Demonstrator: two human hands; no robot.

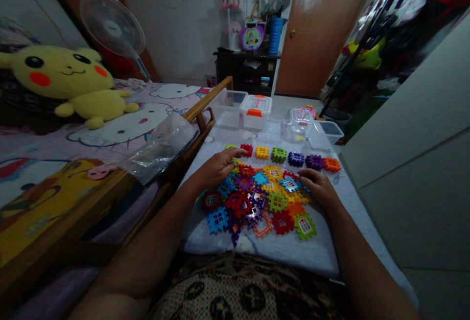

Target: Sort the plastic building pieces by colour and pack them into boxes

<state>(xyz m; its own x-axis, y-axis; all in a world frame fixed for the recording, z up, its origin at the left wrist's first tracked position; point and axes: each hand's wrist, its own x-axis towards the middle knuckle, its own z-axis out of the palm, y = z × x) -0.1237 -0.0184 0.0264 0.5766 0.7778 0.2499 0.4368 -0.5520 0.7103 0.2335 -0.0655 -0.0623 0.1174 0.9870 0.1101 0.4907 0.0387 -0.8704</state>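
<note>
A pile of colourful plastic interlocking tiles (276, 201), notched at the edges and several with window patterns, lies in front of me. Behind it runs a row of tile stacks in single colours, among them a red stack (247, 150), a yellow stack (262, 152) and an orange stack (332, 165). My left hand (221, 166) reaches over the pile's left side, fingers stretched out, fingertips at the red stack. On the right, my right hand (318, 186) is at the pile's edge, thumb and fingers apart beside a light blue window tile (290, 184); no held piece shows.
Clear plastic boxes (229, 117) stand at the table's far end, one with an orange-handled lid (259, 102). A wooden bed rail (207, 100) and a plastic bag (157, 146) border the left. A pale cabinet (414, 163) stands close on the right.
</note>
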